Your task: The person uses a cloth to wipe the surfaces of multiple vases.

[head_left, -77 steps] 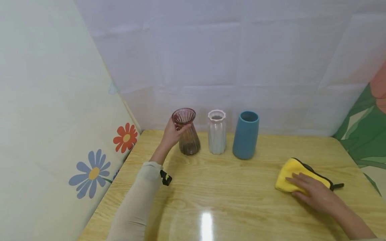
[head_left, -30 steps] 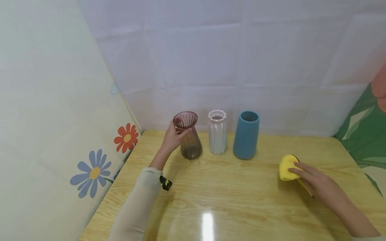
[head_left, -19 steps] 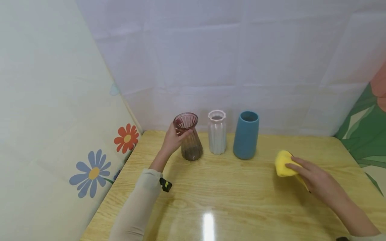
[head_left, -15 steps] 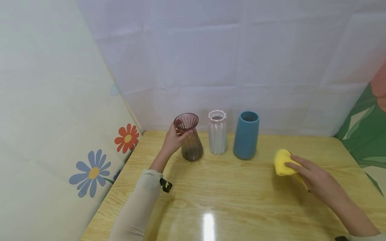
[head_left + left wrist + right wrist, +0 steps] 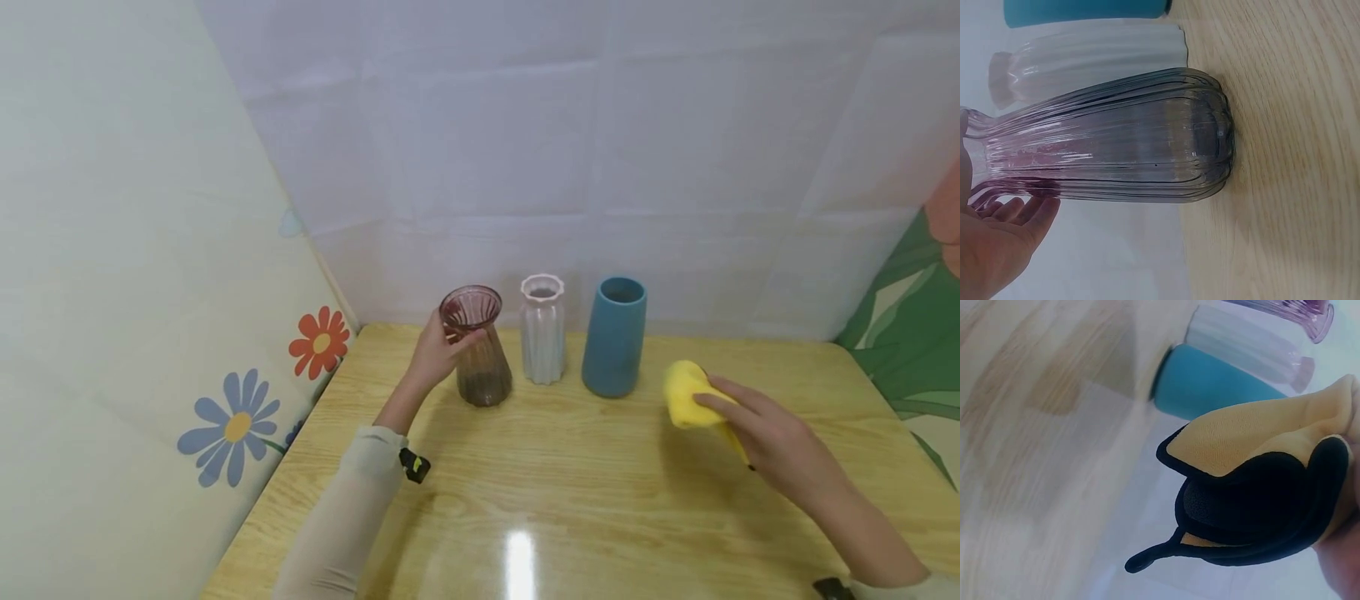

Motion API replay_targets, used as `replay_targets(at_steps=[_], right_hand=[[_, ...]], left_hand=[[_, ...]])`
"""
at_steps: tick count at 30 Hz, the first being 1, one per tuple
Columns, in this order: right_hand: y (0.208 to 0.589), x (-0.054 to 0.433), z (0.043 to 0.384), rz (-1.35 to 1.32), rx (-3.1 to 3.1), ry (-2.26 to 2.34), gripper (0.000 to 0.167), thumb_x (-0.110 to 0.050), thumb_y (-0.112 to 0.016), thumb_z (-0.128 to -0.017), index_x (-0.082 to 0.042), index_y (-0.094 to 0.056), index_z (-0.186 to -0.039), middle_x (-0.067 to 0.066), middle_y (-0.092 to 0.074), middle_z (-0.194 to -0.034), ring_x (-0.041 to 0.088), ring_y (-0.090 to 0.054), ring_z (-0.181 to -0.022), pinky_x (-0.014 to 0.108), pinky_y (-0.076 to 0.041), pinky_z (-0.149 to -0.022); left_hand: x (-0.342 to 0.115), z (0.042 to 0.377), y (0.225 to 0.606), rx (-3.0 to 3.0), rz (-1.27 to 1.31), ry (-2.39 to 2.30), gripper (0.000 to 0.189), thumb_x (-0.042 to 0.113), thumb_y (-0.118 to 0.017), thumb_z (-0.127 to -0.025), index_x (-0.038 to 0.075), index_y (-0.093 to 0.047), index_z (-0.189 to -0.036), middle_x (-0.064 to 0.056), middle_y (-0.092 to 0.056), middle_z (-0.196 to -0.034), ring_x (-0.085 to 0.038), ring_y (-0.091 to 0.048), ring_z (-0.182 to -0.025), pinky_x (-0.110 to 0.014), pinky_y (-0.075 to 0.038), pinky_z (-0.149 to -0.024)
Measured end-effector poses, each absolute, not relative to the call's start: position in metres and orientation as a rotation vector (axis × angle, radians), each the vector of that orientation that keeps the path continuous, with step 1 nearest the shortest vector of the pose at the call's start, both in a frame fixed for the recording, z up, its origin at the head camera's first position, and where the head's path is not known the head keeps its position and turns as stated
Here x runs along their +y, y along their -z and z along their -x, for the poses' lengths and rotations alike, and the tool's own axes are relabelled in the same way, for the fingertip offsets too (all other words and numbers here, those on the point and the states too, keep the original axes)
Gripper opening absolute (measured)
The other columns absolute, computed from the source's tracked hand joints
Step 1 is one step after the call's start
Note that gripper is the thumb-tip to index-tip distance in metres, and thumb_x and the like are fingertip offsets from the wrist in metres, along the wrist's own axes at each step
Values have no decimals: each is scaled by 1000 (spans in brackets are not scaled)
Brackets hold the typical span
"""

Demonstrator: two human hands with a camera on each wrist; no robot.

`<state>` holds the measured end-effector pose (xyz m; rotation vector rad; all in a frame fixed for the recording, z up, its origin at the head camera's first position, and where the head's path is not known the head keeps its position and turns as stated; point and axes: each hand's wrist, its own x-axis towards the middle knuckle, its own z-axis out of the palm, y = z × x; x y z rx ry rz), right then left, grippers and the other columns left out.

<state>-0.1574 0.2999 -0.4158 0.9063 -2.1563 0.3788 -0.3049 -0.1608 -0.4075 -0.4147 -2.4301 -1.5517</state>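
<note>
My left hand (image 5: 435, 350) grips a ribbed glass vase (image 5: 483, 367) round its neck, just below the flared rim. The glass runs from pinkish purple at the top to smoky grey at the base; in the left wrist view the vase (image 5: 1122, 137) shows its full length. On the right, my right hand (image 5: 780, 442) pinches a folded yellow cloth (image 5: 686, 396), held up over the table. Seen from the right wrist, the cloth (image 5: 1254, 434) has black edging, a dark inner side and a small hanging loop (image 5: 1141, 561).
Right of the glass vase stand a white fluted vase (image 5: 542, 342) with a scalloped rim and a blue vase (image 5: 613, 342). All are near the back of the wooden table (image 5: 600, 517), before a white sheet (image 5: 480, 150). A flower-printed panel (image 5: 150, 292) borders the left side.
My right hand has picked the cloth up from the table and moved it left, towards the blue vase. My left hand has brought the glass vase slightly nearer and to the right.
</note>
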Motion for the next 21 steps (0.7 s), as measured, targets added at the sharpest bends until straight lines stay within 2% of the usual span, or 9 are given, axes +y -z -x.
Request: replay_targets(at_steps=[12, 21], right_hand=[[399, 280, 156, -909, -2163, -413, 53, -40, -27, -112, -12, -71, -124, 18, -66, -128, 36, -65, -105, 3, -24, -108], [393, 267, 159, -921, -2150, -428, 52, -38, -27, -112, -12, -70, -124, 18, -65, -128, 36, -65, -105, 5, -23, -110]], left_hand=[[-157, 297, 409, -2428, 464, 1596, 79, 24, -80, -89, 0, -36, -150, -24, -55, -138, -38, -60, -122, -50, -53, -99], [-152, 289, 404, -2436, 485, 1573, 78, 18, -81, -89, -2, -36, -149, -26, -54, -139, -39, -59, -124, -48, -53, -100]])
